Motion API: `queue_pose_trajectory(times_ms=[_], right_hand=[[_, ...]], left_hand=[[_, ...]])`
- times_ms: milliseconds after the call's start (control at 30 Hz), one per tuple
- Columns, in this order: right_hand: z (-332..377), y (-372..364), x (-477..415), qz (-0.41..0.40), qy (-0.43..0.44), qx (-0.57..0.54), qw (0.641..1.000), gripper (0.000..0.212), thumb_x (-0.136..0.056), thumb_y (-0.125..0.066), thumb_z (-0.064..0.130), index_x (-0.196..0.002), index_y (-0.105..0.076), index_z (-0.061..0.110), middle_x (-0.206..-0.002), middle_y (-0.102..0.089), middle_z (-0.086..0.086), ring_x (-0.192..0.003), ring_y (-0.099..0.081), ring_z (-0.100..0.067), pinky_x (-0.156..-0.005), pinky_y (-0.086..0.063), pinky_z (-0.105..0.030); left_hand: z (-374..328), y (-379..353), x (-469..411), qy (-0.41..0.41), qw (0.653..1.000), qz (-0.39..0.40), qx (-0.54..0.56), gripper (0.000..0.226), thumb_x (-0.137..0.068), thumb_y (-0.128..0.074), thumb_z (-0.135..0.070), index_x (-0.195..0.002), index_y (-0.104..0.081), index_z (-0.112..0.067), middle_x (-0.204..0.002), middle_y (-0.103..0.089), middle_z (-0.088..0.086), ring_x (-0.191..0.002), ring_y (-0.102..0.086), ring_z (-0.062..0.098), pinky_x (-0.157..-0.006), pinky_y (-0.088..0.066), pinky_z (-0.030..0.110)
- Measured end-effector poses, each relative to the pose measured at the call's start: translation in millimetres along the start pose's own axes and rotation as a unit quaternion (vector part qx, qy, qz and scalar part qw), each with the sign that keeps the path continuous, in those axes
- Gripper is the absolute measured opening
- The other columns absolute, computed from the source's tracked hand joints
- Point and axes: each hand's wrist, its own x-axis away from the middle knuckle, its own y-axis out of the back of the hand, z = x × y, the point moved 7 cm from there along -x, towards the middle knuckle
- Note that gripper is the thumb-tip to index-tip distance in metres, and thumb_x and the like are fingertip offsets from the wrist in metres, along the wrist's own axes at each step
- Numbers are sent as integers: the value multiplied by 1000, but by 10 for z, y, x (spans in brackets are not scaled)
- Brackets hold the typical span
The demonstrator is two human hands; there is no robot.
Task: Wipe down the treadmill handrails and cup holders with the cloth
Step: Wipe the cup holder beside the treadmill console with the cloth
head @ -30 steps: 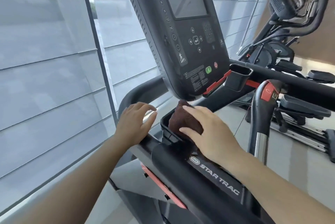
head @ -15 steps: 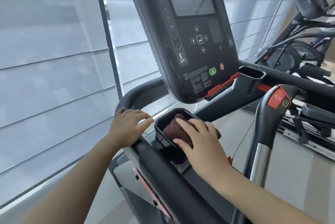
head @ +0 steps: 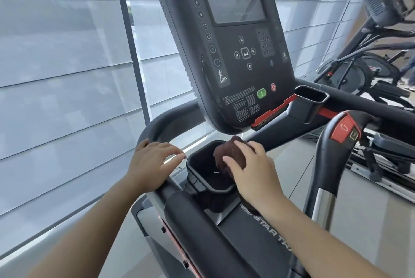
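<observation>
Brown cloth [head: 229,156], bunched up, sits at the right rim of the left cup holder [head: 203,173], clamped under the right hand [head: 253,176]. The left hand [head: 150,165] rests on the curved handrail [head: 161,124], fingers loosely spread, clasping nothing.

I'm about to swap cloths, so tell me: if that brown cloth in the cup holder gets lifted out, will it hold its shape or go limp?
Probably limp: the brown cloth is bunched into a soft wad under the right hand, so it should unfurl when lifted. Its fuzzy texture suggests it is light and grips rather than slips. It won't roll far; the cup holder walls contain it.
</observation>
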Motion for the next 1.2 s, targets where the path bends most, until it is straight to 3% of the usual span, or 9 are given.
queue_pose_trajectory(times_ms=[100,267,500,567,667,733,867,1033,1200], right_hand=[[-2,55,-204,-2,-35,-58,998,46,-90,-48,48,-132,-49,27,-131,-49,-1,-114,-49,-28,-95,-42,-37],[-33,245,-93,-19,-4,-93,995,40,-91,-50,43,-126,-55,24,-122,-57,2,-111,-53,-19,-89,-37,-25],[-31,849,-238,-171,36,-105,979,45,-91,-48,43,-130,-51,22,-125,-54,0,-105,-48,-10,-86,-33,-20],[-36,625,-224,-125,31,-71,989,48,-90,-50,44,-134,-46,25,-129,-51,-1,-112,-50,-18,-89,-34,-25],[-140,79,-229,43,-24,-57,997,51,-89,-47,51,-137,-39,35,-131,-50,0,-116,-50,-22,-94,-38,-32],[-160,-22,-324,88,-47,-75,992,53,-88,-46,55,-137,-40,36,-133,-52,1,-119,-49,-22,-100,-39,-36],[-119,12,-323,91,-8,-72,993,52,-86,-51,53,-136,-41,38,-128,-54,4,-116,-50,-20,-97,-41,-34],[-144,-8,-94,49,7,-54,997,52,-86,-52,51,-135,-36,45,-126,-42,4,-101,-50,-16,-84,-41,-27],[-78,19,-298,66,-21,-84,994,49,-88,-53,47,-135,-43,34,-124,-56,1,-108,-52,-19,-94,-44,-34]], left_hand=[[-6,18,8,2,1000,-2,5,54,-80,-15,-59,-95,-64,-43,-113,-61,-22,-112,-48,4,-111,-17,37],[-8,40,7,0,1000,-12,16,56,-77,-14,-62,-92,-64,-43,-110,-61,-22,-110,-49,4,-109,-18,37],[-6,62,-10,-3,999,-25,25,48,-77,-19,-58,-88,-63,-44,-103,-60,-25,-104,-50,1,-107,-22,34],[3,63,-13,-2,999,-28,27,45,-77,-21,-59,-87,-63,-44,-100,-59,-26,-103,-50,1,-106,-22,33],[6,55,-14,-3,999,-30,27,46,-76,-21,-60,-87,-63,-44,-101,-60,-27,-103,-50,1,-106,-21,32],[1,43,-25,1,999,-23,24,48,-75,-21,-61,-88,-63,-44,-102,-60,-26,-104,-50,1,-107,-20,32],[-7,38,-35,4,1000,-20,12,52,-74,-18,-63,-91,-63,-43,-105,-61,-25,-105,-50,2,-107,-18,32],[-2,42,-36,11,999,-25,18,49,-74,-20,-63,-89,-63,-45,-103,-60,-26,-105,-51,1,-107,-20,33],[-6,51,-16,13,999,-26,23,51,-74,-19,-62,-89,-64,-43,-105,-61,-25,-106,-51,1,-107,-19,31]])
